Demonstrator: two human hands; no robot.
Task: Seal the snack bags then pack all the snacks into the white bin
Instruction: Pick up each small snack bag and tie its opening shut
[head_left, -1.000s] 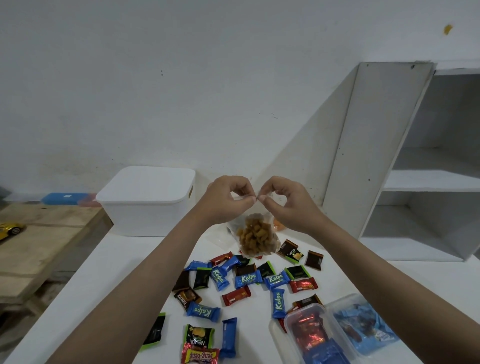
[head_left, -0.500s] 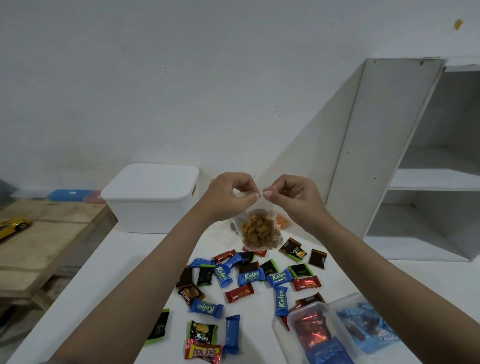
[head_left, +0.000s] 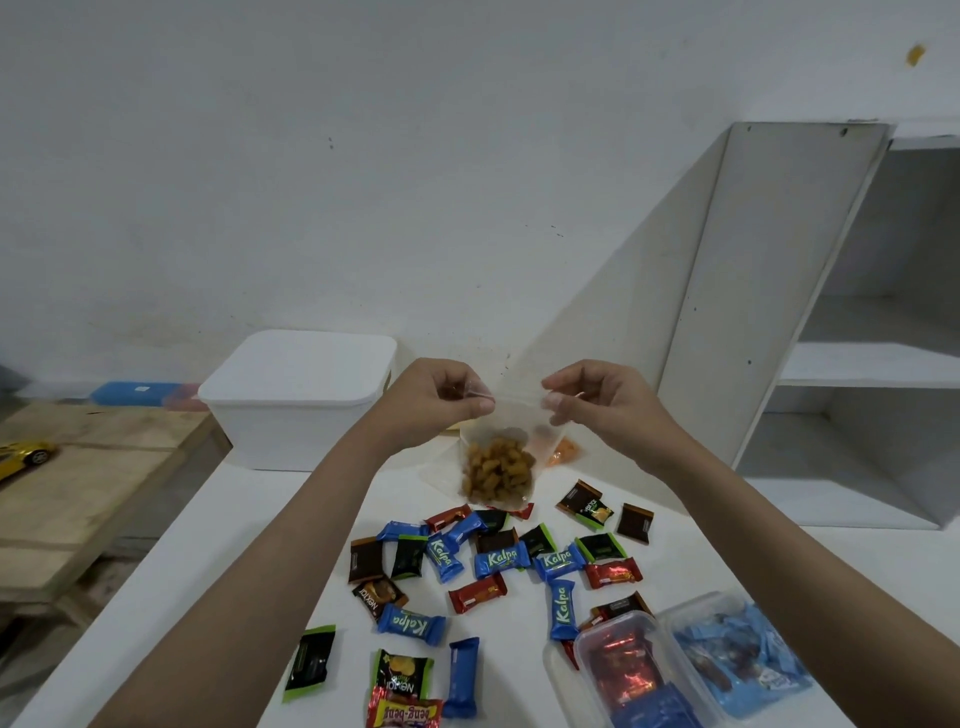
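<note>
A clear snack bag (head_left: 497, 467) of brown fried pieces hangs above the white table. My left hand (head_left: 441, 400) pinches its top left corner and my right hand (head_left: 597, 400) pinches its top right corner, stretching the top edge between them. Behind it lies a second clear bag with orange snacks (head_left: 563, 451), mostly hidden. The white bin (head_left: 296, 400) stands at the back left with its lid on. Several small wrapped snacks (head_left: 501, 561) in blue, red, black and brown lie scattered on the table under my arms.
Two clear plastic containers (head_left: 623, 670) holding wrapped sweets sit at the front right. A white shelf unit (head_left: 831, 322) rises on the right. To the left a lower wooden bench (head_left: 88, 488) carries a yellow toy car (head_left: 23, 457) and a blue box (head_left: 135, 392).
My hands, which met at the middle of the bag's top, have slid apart to its two corners. The bag hangs stretched wider.
</note>
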